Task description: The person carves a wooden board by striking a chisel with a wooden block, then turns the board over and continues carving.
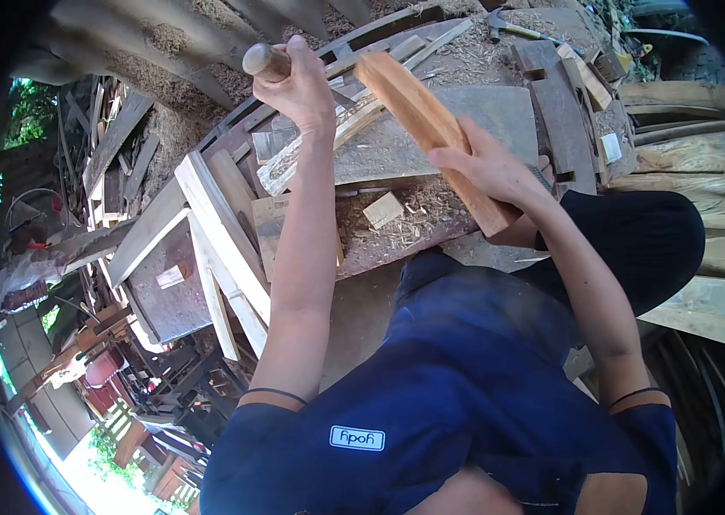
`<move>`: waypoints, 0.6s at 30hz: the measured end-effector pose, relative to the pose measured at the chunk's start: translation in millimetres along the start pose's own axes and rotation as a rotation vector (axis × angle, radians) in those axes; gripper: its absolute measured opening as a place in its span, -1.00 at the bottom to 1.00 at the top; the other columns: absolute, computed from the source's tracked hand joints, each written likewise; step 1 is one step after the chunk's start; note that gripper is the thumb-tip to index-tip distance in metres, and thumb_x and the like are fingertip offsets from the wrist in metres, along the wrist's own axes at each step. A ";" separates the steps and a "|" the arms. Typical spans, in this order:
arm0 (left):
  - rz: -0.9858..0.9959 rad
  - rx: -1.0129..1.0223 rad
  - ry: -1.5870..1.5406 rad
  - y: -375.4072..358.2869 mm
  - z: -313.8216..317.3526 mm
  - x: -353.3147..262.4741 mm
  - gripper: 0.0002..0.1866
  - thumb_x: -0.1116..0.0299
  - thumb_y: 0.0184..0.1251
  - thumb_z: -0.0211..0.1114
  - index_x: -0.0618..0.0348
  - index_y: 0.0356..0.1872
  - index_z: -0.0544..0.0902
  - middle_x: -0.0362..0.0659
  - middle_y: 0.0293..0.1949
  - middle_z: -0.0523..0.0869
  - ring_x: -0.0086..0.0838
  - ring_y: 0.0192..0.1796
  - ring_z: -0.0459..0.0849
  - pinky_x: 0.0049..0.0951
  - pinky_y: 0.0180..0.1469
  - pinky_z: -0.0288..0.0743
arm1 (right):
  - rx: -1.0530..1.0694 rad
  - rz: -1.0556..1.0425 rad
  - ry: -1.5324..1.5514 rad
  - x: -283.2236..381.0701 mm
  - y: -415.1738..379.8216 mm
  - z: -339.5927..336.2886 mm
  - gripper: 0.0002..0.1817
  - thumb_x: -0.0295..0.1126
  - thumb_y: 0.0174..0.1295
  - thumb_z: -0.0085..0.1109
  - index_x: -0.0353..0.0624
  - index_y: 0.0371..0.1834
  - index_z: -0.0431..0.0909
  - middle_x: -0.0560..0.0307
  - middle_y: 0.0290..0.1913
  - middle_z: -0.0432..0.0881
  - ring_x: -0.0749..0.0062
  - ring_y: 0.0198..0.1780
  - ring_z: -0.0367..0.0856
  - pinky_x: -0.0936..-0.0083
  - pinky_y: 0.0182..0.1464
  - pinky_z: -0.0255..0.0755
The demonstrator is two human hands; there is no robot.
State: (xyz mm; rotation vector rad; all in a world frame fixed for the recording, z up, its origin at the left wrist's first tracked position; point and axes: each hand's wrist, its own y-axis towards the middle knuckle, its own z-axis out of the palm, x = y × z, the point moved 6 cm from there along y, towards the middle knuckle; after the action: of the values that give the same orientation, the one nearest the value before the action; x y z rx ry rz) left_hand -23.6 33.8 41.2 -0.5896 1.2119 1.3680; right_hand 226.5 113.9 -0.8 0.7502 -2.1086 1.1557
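Observation:
My left hand [298, 90] is closed around the round wooden handle [266, 63] of a tool, whose thin metal part points toward the planks on the right. In my right hand [487, 167] is a long reddish-brown wood block [410, 103], gripped near its middle with the thumb on top. The block slants from upper left to lower right above the workbench, its lower end near my lap. The two hands are apart, and the tool does not visibly touch the block.
A grey board [457, 129], pale planks [225, 227], a small wood offcut [383, 210] and shavings lie on the workbench. Near the far edge rests a hammer [530, 33]. My bent knee [646, 240] is at the right, beside stacked timber [688, 159].

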 end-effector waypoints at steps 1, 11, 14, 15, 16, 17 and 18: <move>-0.002 0.000 0.006 -2.5 2.1 -1.0 -0.84 0.54 0.25 0.23 0.22 -0.48 0.42 -0.22 -0.69 0.47 -0.57 -0.68 0.43 -0.52 -0.62 0.34 | -0.059 -0.135 0.012 23.6 -2.0 -9.0 -0.25 0.10 0.22 0.21 -0.33 0.25 0.35 -0.27 -0.01 0.62 0.03 0.02 0.65 0.23 0.11 0.45; 0.021 -0.069 -0.315 -34.4 9.7 -14.4 -0.77 0.48 0.17 0.42 0.36 -0.19 0.64 -0.19 -0.20 0.74 -0.53 -0.18 0.69 -0.49 -0.06 0.58 | -0.158 -0.500 -0.467 189.5 -29.1 -44.1 -0.39 0.04 0.21 0.19 -0.28 0.09 0.39 -0.31 -0.17 0.70 -0.12 -0.13 0.73 0.08 0.02 0.58; -0.131 -0.009 -0.110 -15.2 -0.5 -12.2 -0.88 0.54 0.21 0.37 0.35 -0.29 0.61 -0.22 -0.39 0.69 -0.50 -0.33 0.68 -0.46 -0.21 0.61 | -0.126 -0.552 -0.341 175.1 -19.8 -43.2 -0.37 0.05 0.21 0.18 -0.32 0.07 0.39 -0.29 -0.17 0.70 -0.04 -0.13 0.74 0.16 -0.02 0.56; 0.229 0.263 0.090 -18.5 8.5 -24.4 -0.91 0.55 0.23 0.34 0.33 -0.34 0.60 -0.21 -0.48 0.66 -0.49 -0.42 0.67 -0.45 -0.33 0.61 | -0.121 -0.551 -0.347 162.5 -12.9 -41.2 -0.37 0.05 0.21 0.18 -0.32 0.07 0.39 -0.29 -0.17 0.70 -0.04 -0.13 0.74 0.16 -0.02 0.56; 0.014 0.225 0.051 -17.7 2.8 -22.0 -0.90 0.57 0.24 0.31 0.30 -0.42 0.56 -0.21 -0.63 0.57 -0.55 -0.61 0.56 -0.48 -0.55 0.47 | -0.136 -0.535 -0.192 148.7 -6.9 -43.0 -0.38 0.05 0.24 0.21 -0.30 0.09 0.40 -0.14 -0.13 0.65 0.18 -0.14 0.67 0.27 -0.04 0.51; -0.118 0.260 -0.066 -11.8 -6.9 -3.0 -0.89 0.59 0.24 0.28 0.29 -0.46 0.53 -0.18 -0.68 0.54 -0.57 -0.69 0.49 -0.52 -0.66 0.33 | -0.150 -0.516 -0.033 135.1 -3.5 -44.0 -0.38 0.05 0.28 0.25 -0.29 0.11 0.41 0.01 -0.09 0.60 0.40 -0.14 0.60 0.37 -0.07 0.46; -0.167 0.213 -0.057 -10.5 -10.2 -5.5 -0.86 0.59 0.23 0.26 0.27 -0.48 0.48 -0.19 -0.68 0.49 -0.56 -0.69 0.42 -0.49 -0.64 0.29 | -0.073 -0.398 0.049 119.6 -0.1 -39.6 -0.37 0.02 0.28 0.26 -0.28 0.18 0.41 0.02 -0.09 0.59 0.40 -0.09 0.57 0.37 0.00 0.44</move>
State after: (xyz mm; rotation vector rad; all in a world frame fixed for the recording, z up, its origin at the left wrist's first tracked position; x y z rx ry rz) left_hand -15.6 20.5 39.3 -0.4862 1.2156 1.0935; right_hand 158.2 126.3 104.3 1.0376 -1.8401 0.8667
